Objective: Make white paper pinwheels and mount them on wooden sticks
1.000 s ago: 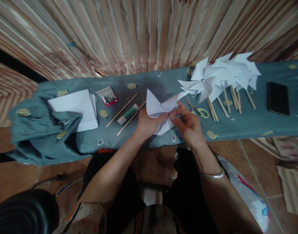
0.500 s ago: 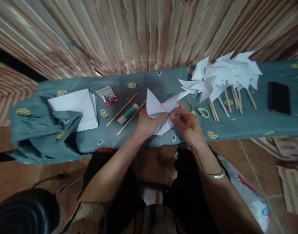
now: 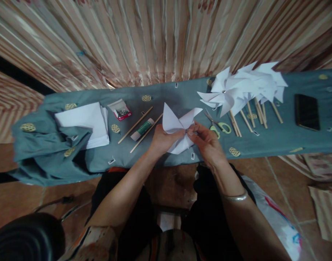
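A white paper pinwheel point(image 3: 173, 121) with folded blades is held over the near middle of the cloth. My left hand point(image 3: 163, 139) grips it from the left, thumb pressed near its centre. From the right, my right hand point(image 3: 206, 139) pinches at the same centre; a small dark spot shows between the fingertips, too small to make out. Scissors with green handles point(image 3: 222, 127) lie just right of my right hand. Two wooden sticks point(image 3: 135, 124) and a green and white glue stick point(image 3: 142, 129) lie left of my left hand.
Several finished pinwheels on sticks point(image 3: 247, 87) overlap at the back right, with a black phone point(image 3: 307, 111) beyond them. A small red and white box of metal pins point(image 3: 120, 110) and a stack of white paper point(image 3: 83, 117) sit left. Striped curtains point(image 3: 155, 40) hang behind.
The pinwheel's right blade has drawn inward and its lower blade shows more clearly. Both hands stay at the centre, shifted very slightly. The whole view has moved a little.
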The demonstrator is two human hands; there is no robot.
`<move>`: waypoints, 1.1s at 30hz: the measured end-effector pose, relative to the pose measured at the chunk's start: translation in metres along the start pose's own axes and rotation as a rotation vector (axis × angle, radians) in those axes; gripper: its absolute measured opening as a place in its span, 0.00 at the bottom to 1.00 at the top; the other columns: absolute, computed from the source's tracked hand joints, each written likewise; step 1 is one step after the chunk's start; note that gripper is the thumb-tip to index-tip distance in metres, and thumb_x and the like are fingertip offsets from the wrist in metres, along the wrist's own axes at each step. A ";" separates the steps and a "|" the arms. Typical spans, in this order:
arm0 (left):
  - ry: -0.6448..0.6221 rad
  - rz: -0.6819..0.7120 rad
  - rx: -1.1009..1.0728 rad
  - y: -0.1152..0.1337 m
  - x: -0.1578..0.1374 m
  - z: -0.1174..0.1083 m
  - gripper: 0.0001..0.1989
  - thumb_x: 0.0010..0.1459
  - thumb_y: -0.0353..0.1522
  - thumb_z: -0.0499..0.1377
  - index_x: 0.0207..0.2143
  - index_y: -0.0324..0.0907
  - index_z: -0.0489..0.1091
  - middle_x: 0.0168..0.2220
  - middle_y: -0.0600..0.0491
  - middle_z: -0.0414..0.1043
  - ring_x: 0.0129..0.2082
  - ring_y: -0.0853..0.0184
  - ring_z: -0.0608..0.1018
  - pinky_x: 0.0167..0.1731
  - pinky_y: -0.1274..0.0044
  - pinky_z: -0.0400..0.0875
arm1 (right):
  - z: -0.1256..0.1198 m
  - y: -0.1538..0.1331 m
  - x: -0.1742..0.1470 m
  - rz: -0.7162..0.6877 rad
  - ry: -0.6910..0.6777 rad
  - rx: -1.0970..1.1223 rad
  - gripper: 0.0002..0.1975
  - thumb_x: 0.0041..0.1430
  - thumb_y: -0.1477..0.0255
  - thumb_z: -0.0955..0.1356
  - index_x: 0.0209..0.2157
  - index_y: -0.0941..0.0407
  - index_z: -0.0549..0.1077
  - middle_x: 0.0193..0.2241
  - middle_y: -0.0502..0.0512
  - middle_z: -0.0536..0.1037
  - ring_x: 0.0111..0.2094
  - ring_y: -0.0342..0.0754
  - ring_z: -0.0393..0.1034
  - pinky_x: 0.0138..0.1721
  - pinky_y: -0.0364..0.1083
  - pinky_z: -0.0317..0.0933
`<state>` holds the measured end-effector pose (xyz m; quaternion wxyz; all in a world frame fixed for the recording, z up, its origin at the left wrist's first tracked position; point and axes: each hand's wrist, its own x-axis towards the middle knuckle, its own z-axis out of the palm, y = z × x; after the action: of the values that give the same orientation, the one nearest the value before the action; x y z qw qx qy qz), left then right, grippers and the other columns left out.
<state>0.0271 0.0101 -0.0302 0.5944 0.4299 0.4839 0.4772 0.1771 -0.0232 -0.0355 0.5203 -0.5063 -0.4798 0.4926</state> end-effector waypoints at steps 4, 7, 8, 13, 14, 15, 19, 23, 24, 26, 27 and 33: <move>-0.037 -0.023 -0.019 0.004 0.000 0.000 0.20 0.31 0.37 0.74 0.28 0.35 0.79 0.28 0.49 0.81 0.27 0.65 0.79 0.29 0.75 0.74 | 0.001 -0.005 0.000 0.059 0.009 0.084 0.15 0.48 0.57 0.76 0.27 0.52 0.74 0.34 0.51 0.75 0.42 0.50 0.69 0.46 0.49 0.63; -0.039 -0.033 -0.040 0.004 0.000 0.000 0.19 0.31 0.37 0.75 0.27 0.35 0.79 0.26 0.50 0.80 0.25 0.66 0.78 0.27 0.76 0.73 | 0.003 -0.008 0.000 0.078 0.010 0.128 0.16 0.45 0.57 0.77 0.26 0.53 0.73 0.32 0.50 0.73 0.36 0.47 0.67 0.40 0.46 0.63; -0.041 -0.034 -0.044 0.004 0.000 0.000 0.19 0.31 0.37 0.75 0.26 0.35 0.78 0.26 0.50 0.80 0.25 0.66 0.78 0.27 0.76 0.73 | 0.004 -0.009 0.000 0.082 0.011 0.144 0.16 0.45 0.57 0.77 0.25 0.53 0.73 0.32 0.49 0.73 0.35 0.46 0.66 0.38 0.46 0.62; -0.043 -0.036 -0.037 0.005 -0.001 -0.001 0.19 0.31 0.37 0.75 0.27 0.36 0.79 0.26 0.50 0.80 0.25 0.66 0.78 0.28 0.75 0.74 | 0.007 -0.010 0.000 0.115 0.033 0.200 0.19 0.41 0.55 0.79 0.25 0.53 0.74 0.29 0.48 0.72 0.31 0.44 0.64 0.33 0.44 0.61; -0.042 -0.038 -0.035 0.005 -0.002 -0.001 0.19 0.31 0.37 0.75 0.27 0.36 0.79 0.27 0.50 0.80 0.26 0.65 0.78 0.29 0.75 0.74 | 0.007 -0.010 0.000 0.117 0.041 0.201 0.19 0.40 0.54 0.79 0.26 0.52 0.74 0.29 0.48 0.72 0.30 0.44 0.64 0.32 0.44 0.62; -0.041 -0.038 -0.035 0.005 -0.002 -0.001 0.20 0.31 0.37 0.75 0.28 0.36 0.79 0.27 0.50 0.81 0.26 0.65 0.79 0.29 0.74 0.75 | 0.007 -0.009 0.000 0.113 0.049 0.195 0.19 0.40 0.54 0.79 0.26 0.52 0.74 0.29 0.48 0.73 0.30 0.44 0.65 0.32 0.44 0.62; -0.038 -0.036 -0.041 0.004 -0.002 -0.001 0.20 0.32 0.38 0.75 0.28 0.36 0.78 0.28 0.49 0.81 0.27 0.64 0.80 0.31 0.73 0.76 | 0.004 -0.005 0.000 0.062 0.085 0.149 0.19 0.41 0.56 0.79 0.28 0.52 0.74 0.38 0.50 0.78 0.37 0.47 0.71 0.41 0.47 0.67; -0.041 -0.045 -0.037 0.003 -0.002 -0.001 0.21 0.32 0.38 0.75 0.29 0.36 0.79 0.28 0.49 0.81 0.28 0.64 0.80 0.31 0.73 0.76 | 0.002 0.001 0.002 0.027 0.146 0.130 0.20 0.39 0.59 0.80 0.29 0.52 0.72 0.51 0.53 0.77 0.47 0.51 0.73 0.48 0.51 0.68; -0.042 -0.049 -0.037 0.003 -0.003 -0.001 0.21 0.32 0.38 0.75 0.29 0.36 0.79 0.28 0.49 0.81 0.27 0.64 0.80 0.31 0.73 0.76 | 0.002 0.002 0.003 0.023 0.156 0.133 0.20 0.38 0.60 0.80 0.30 0.51 0.72 0.51 0.53 0.77 0.48 0.51 0.73 0.48 0.51 0.69; -0.038 -0.058 -0.030 0.004 -0.003 -0.001 0.20 0.32 0.38 0.75 0.29 0.36 0.79 0.28 0.49 0.81 0.27 0.64 0.80 0.31 0.74 0.76 | 0.001 0.003 0.004 0.029 0.169 0.155 0.22 0.37 0.62 0.81 0.33 0.50 0.72 0.47 0.52 0.79 0.47 0.51 0.74 0.48 0.52 0.70; -0.035 -0.061 -0.022 0.004 -0.003 -0.001 0.20 0.33 0.38 0.75 0.29 0.35 0.79 0.28 0.49 0.81 0.27 0.64 0.79 0.30 0.74 0.76 | 0.001 0.003 0.004 0.043 0.172 0.175 0.24 0.37 0.63 0.81 0.35 0.50 0.72 0.45 0.52 0.80 0.45 0.51 0.75 0.48 0.52 0.71; -0.042 -0.059 -0.019 0.005 -0.005 -0.001 0.21 0.33 0.38 0.75 0.31 0.35 0.79 0.30 0.48 0.81 0.29 0.63 0.80 0.32 0.74 0.76 | -0.002 -0.008 0.003 0.179 0.158 0.238 0.38 0.38 0.68 0.81 0.51 0.48 0.67 0.38 0.49 0.83 0.34 0.51 0.79 0.42 0.55 0.75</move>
<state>0.0249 0.0065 -0.0253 0.6221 0.4197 0.4794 0.4550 0.1800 -0.0206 -0.0279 0.5668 -0.5188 -0.3287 0.5492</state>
